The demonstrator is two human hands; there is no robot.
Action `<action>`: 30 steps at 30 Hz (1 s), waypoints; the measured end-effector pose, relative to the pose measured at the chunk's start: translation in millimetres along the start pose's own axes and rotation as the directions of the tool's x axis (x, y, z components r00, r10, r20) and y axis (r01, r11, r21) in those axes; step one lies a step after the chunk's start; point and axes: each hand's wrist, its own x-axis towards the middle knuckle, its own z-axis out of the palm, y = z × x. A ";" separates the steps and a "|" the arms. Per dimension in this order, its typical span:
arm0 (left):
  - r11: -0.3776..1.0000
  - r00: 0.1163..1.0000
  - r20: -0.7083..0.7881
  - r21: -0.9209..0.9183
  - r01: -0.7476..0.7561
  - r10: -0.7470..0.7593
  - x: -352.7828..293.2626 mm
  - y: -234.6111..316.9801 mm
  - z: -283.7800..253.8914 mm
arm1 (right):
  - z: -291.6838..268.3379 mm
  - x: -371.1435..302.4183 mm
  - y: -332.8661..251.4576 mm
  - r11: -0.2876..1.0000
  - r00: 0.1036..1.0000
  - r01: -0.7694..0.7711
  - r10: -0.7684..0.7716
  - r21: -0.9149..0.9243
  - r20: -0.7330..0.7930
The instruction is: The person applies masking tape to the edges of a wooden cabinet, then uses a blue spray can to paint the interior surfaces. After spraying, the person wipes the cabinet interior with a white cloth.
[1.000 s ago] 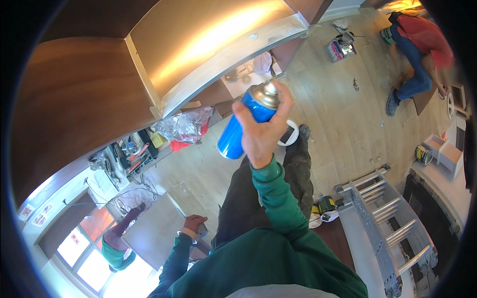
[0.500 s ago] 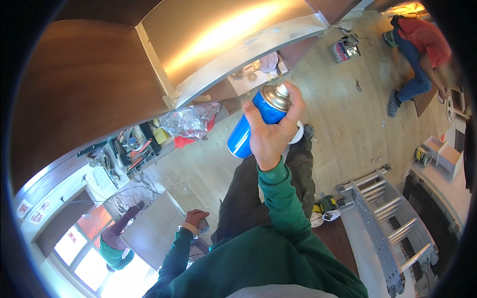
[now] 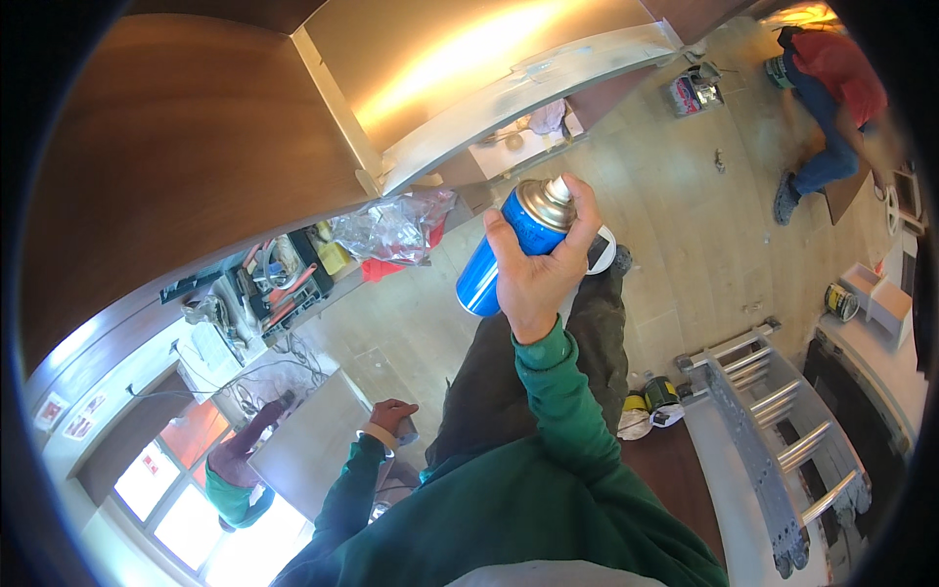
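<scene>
My right hand is wrapped round a blue spray can with a metal top, its index finger on the white nozzle. The can tilts, its top toward the upper right, held below the pale curved edge of a wooden cabinet. Lower down on the left, my left hand is closed beside a pale panel. A small greyish thing shows at its fingers, too little of it to name.
A metal ladder lies at the right, near paint cans. Left of the spray can are crumpled clear plastic and a tool tray. A person in red works at upper right; another in green is at lower left.
The cabinet and room have shifted slightly to the right in view. My right hand keeps its grip on the spray can, and my left hand has turned slightly, showing more of the greyish thing.
</scene>
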 end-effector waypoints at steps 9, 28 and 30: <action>0.998 0.998 0.040 -0.022 0.052 -0.051 -6.0 10.6 -6.0 | 24.1 -52.0 26.2 0.989 0.980 0.012 0.017 -0.144 0.200; 0.896 0.890 -0.164 0.217 -0.387 0.425 -27.6 16.0 13.4 | -8.4 -72.9 19.1 0.990 0.855 0.096 -0.029 -0.103 0.518; 0.873 0.956 -0.249 -0.418 -0.251 0.155 -20.5 19.2 21.4 | -44.5 -60.7 4.8 0.980 0.749 0.153 -0.033 -0.124 0.662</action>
